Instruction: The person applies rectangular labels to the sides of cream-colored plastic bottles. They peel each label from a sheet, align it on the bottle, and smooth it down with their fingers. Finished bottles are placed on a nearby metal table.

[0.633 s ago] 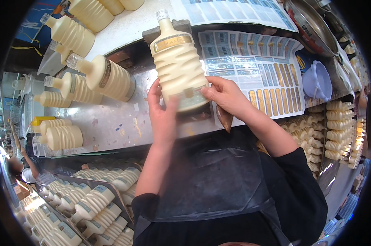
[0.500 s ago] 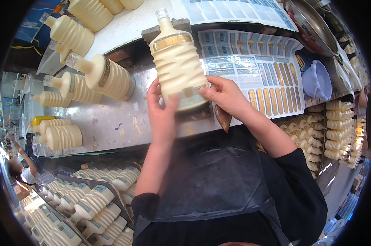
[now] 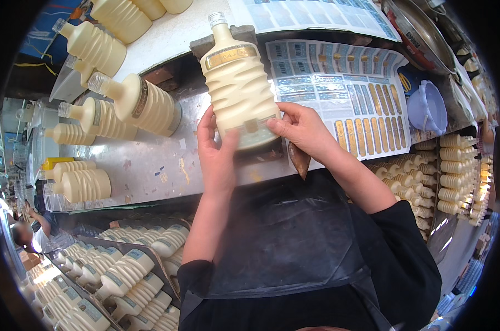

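A cream-coloured bottle (image 3: pixel 240 88) with wavy ridges and a clear glass neck leans back against a dark block (image 3: pixel 199 46). Across its shoulder runs a gold label (image 3: pixel 231 56), and a pale bluish label strip (image 3: pixel 251 127) lies near its base. My left hand (image 3: pixel 217 138) grips the lower left side, its thumb on the front. On the opposite side my right hand (image 3: pixel 302 128) holds the base, thumb pressed against the right end of the strip. Beside my right wrist a brown pointed object (image 3: pixel 299 160) lies at the bench edge.
Label sheets (image 3: pixel 342 105) with gold and blue pieces lie right of the bottle, near a lavender bucket (image 3: pixel 427 107). More cream bottles (image 3: pixel 150 105) stand on the metal bench (image 3: pixel 145 165) at left. Racks of bottles (image 3: pixel 125 273) fill the lower left. Another person (image 3: pixel 37 234) is far left.
The bottle has tilted or turned very slightly in my hands. Both hands keep nearly the same grip. At far left, the other person has shifted a little.
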`<move>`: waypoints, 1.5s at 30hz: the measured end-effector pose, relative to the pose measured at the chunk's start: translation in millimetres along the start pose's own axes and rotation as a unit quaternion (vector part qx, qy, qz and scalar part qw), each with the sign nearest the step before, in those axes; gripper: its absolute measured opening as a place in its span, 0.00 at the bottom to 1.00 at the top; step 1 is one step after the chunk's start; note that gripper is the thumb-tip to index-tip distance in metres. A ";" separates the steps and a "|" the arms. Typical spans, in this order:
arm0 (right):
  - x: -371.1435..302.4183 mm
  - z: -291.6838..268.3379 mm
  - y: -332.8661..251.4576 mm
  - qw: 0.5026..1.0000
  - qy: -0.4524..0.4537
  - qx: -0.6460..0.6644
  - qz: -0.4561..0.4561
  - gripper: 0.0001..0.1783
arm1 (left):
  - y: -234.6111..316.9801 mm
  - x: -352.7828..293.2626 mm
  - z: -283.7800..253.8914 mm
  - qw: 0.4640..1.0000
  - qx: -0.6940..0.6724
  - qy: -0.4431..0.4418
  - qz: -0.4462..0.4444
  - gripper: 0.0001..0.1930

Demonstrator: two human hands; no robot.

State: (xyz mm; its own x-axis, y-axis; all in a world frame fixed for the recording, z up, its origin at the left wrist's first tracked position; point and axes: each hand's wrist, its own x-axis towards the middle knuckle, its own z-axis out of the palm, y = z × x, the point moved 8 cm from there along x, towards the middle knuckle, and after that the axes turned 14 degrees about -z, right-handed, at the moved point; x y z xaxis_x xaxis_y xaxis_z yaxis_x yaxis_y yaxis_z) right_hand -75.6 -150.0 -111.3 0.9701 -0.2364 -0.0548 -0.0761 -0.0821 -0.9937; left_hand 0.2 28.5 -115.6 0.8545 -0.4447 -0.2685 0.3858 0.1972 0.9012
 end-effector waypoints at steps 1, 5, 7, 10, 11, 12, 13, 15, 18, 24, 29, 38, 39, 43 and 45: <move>0.4 -0.3 0.7 1.000 0.001 -0.005 -0.003 0.27 | 0.0 0.0 -0.1 1.000 0.001 -0.001 -0.001 0.34; 0.8 0.5 1.1 1.000 -0.002 0.004 -0.006 0.28 | 0.9 -0.4 -0.6 1.000 0.004 0.002 0.003 0.34; -0.3 -0.5 -2.8 1.000 -0.003 -0.005 -0.002 0.28 | 0.5 0.0 -0.5 1.000 0.007 0.000 0.006 0.34; -0.5 0.6 -0.6 1.000 0.008 0.010 -0.017 0.28 | -0.2 0.8 -1.1 1.000 0.012 0.000 0.007 0.34; -0.8 0.2 -1.3 1.000 0.007 0.003 -0.013 0.28 | -0.6 1.1 -1.3 1.000 0.013 0.001 0.007 0.34; -0.8 -0.5 -3.1 1.000 0.004 -0.004 -0.010 0.28 | -0.5 0.9 -1.1 1.000 0.014 0.001 0.006 0.34; -0.8 -1.0 -3.6 1.000 0.002 -0.011 -0.006 0.28 | 0.1 0.4 -0.7 1.000 0.016 0.001 0.005 0.34; -0.6 -0.7 -1.8 1.000 0.000 -0.011 -0.005 0.29 | 0.9 -0.3 0.3 1.000 0.015 0.000 0.005 0.34; 0.1 -0.1 2.6 1.000 0.001 -0.001 -0.015 0.29 | 1.5 -0.5 1.2 1.000 0.009 -0.005 0.011 0.33; 0.0 -2.2 7.5 0.997 -0.017 0.075 -0.019 0.33 | -4.4 0.0 -4.5 0.999 -0.033 -0.033 0.015 0.34; -2.3 0.2 5.3 0.999 0.013 0.022 -0.045 0.29 | -4.2 -3.9 -0.5 0.999 -0.007 -0.038 0.011 0.38; -4.6 0.4 3.8 1.000 -0.021 -0.007 -0.022 0.39 | -3.5 -5.2 0.7 0.999 -0.028 -0.044 -0.002 0.41; -4.5 0.3 4.8 1.000 -0.020 -0.007 -0.022 0.39 | -2.9 -5.4 1.1 0.999 -0.028 -0.045 -0.001 0.41; -4.2 0.7 7.9 1.000 -0.017 0.002 -0.020 0.39 | -4.6 -5.0 0.5 0.998 -0.034 -0.047 -0.002 0.41; -3.8 0.7 8.0 0.999 0.011 0.014 -0.036 0.33 | -5.2 -4.9 0.5 0.998 -0.039 -0.049 -0.003 0.41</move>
State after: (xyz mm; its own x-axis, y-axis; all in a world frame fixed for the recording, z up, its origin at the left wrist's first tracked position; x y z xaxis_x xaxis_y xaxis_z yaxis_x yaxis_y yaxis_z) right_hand -79.7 -149.1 -119.1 0.9674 -0.2526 0.0196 0.0011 -0.0735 -0.9973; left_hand -6.2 29.3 -118.7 0.8156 -0.5288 -0.2351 0.4198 0.2610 0.8692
